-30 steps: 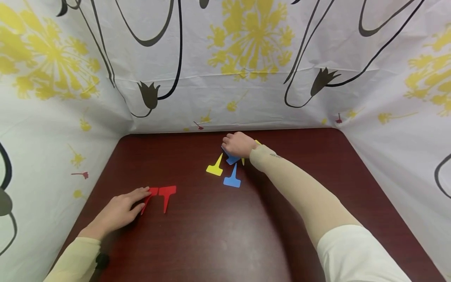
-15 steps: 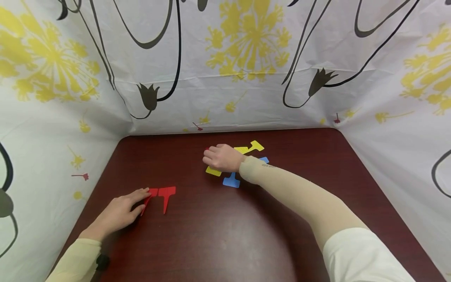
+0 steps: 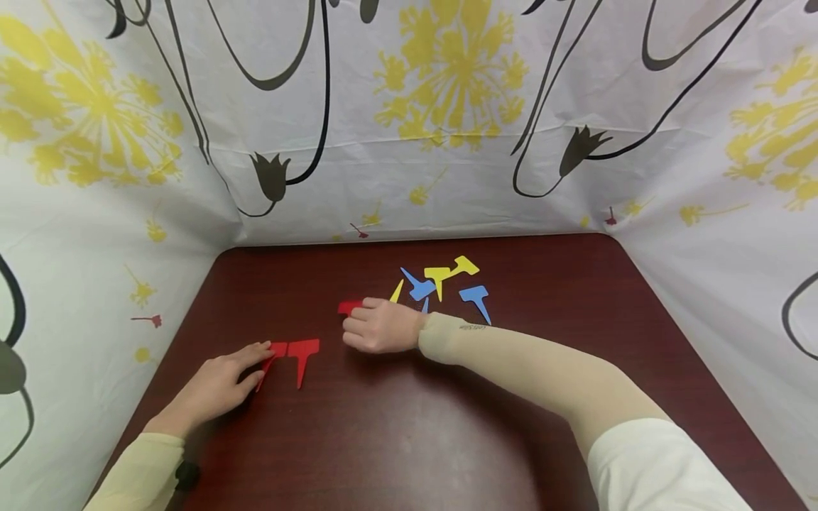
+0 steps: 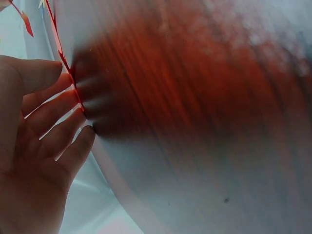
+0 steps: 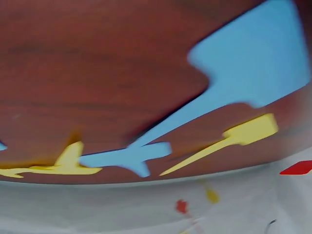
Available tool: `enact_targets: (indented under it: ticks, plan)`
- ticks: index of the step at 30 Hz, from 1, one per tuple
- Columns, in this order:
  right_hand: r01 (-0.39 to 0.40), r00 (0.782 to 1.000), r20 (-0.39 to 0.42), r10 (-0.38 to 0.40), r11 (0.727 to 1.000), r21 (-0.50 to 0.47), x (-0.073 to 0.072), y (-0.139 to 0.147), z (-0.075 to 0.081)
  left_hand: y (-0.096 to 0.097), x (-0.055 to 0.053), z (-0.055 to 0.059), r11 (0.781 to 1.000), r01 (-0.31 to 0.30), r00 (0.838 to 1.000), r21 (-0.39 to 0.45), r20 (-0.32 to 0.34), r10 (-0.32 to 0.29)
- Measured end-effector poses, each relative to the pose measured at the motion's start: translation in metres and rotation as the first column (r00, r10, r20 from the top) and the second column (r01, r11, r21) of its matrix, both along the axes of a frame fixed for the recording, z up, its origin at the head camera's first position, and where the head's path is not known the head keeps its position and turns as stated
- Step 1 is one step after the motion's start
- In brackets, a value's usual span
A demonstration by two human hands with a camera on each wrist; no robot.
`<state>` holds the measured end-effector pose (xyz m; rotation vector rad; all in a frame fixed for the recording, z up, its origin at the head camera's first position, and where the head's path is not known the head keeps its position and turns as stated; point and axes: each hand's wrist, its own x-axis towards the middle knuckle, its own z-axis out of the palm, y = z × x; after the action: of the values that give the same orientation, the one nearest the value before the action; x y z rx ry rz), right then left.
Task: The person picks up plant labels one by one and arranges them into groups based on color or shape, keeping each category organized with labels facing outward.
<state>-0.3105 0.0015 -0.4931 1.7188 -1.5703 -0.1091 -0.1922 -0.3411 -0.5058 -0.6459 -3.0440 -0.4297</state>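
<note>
My left hand (image 3: 214, 383) rests at the left of the table, relaxed fingertips touching a red T-shaped plant label (image 3: 278, 348). Beside that label lies a second red plant label (image 3: 303, 348), stem toward me. My right hand (image 3: 383, 326) pinches another red T-shaped plant label (image 3: 348, 306) by its stem side, over the table's middle; its flat head shows past the fingers and its stem is hidden. In the right wrist view the held label (image 5: 297, 168) peeks in at the right edge, while the hand itself is out of view.
Behind my right hand lie yellow plant labels (image 3: 438, 273) and blue plant labels (image 3: 475, 292), some overlapping. My hand partly covers a yellow label (image 3: 397, 289) and a blue one. A patterned curtain (image 3: 409, 177) borders the dark table (image 3: 409, 440) at back and sides.
My right hand has come from the pile of labels toward the left and nearer to me, carrying a red label. The left hand stays in place.
</note>
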Motion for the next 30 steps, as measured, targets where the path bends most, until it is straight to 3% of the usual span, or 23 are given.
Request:
enact_targets:
  ticks: [10,19,22,27,30]
  plan:
    - [-0.079,0.996,-0.023,0.082,0.99,0.115,0.035,-0.015,-0.01,0.0,0.0,0.001,1.0,-0.007,1.0,0.008,0.012,0.007]
    - [-0.023,1.0,-0.005,0.024,0.98,0.196,0.047,-0.025,-0.018,0.002,0.001,-0.002,1.0,-0.015,1.0,0.011,0.021,0.015]
    - [0.0,0.999,0.053,-0.012,0.976,0.218,0.047,-0.024,-0.016,0.003,0.001,-0.003,1.0,-0.013,1.0,0.01,0.027,0.013]
    - [0.079,0.965,0.226,-0.134,0.968,0.238,0.043,-0.026,-0.005,0.001,0.001,-0.001,1.0,-0.028,0.999,0.013,0.033,0.028]
    - [0.134,0.927,0.291,-0.235,0.935,0.327,0.038,-0.032,-0.005,0.001,0.001,0.0,0.999,-0.036,0.999,0.016,0.04,0.035]
